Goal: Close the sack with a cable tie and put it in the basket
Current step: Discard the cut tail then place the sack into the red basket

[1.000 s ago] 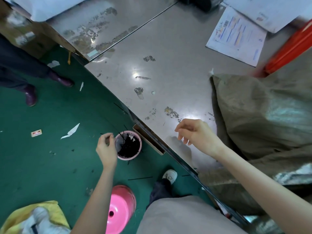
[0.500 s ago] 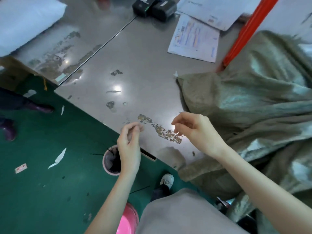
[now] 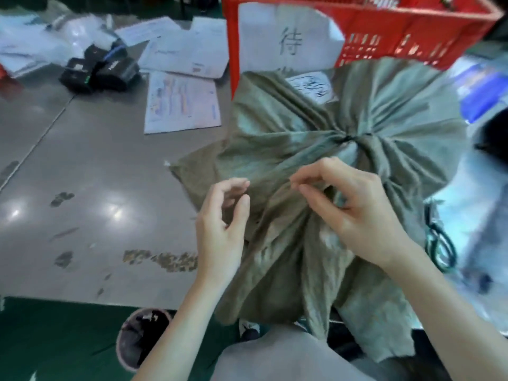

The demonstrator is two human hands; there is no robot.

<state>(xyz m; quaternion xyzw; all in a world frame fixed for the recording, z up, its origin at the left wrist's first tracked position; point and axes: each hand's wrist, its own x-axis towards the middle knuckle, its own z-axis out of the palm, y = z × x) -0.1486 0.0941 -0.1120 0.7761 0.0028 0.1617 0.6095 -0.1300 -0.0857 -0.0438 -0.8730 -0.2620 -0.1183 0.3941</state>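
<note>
The olive-grey woven sack (image 3: pixel 288 138) lies on the metal table, its cloth gathered into a bunched neck (image 3: pixel 347 138) with folds fanning out. The red plastic basket (image 3: pixel 412 26) stands right behind it with a white paper sign on its front. My left hand (image 3: pixel 222 221) hovers over the sack's left flap, fingers curled, thumb near the forefinger. My right hand (image 3: pixel 354 213) rests on the folds below the neck, thumb and forefinger pinched together. No cable tie shows between the fingers; the picture is blurred there. A pink cup of black cable ties (image 3: pixel 143 339) stands on the green floor.
Printed papers (image 3: pixel 181 103) and black handheld devices (image 3: pixel 101 68) lie on the table (image 3: pixel 90 174) to the back left. Green-handled scissors (image 3: pixel 439 243) lie at the sack's right side. Plastic bags are at the far right. My knee is under the table's edge.
My left hand has risen from the cup on the floor to the sack. My view has swung right and up, and both hands are now over the gathered cloth.
</note>
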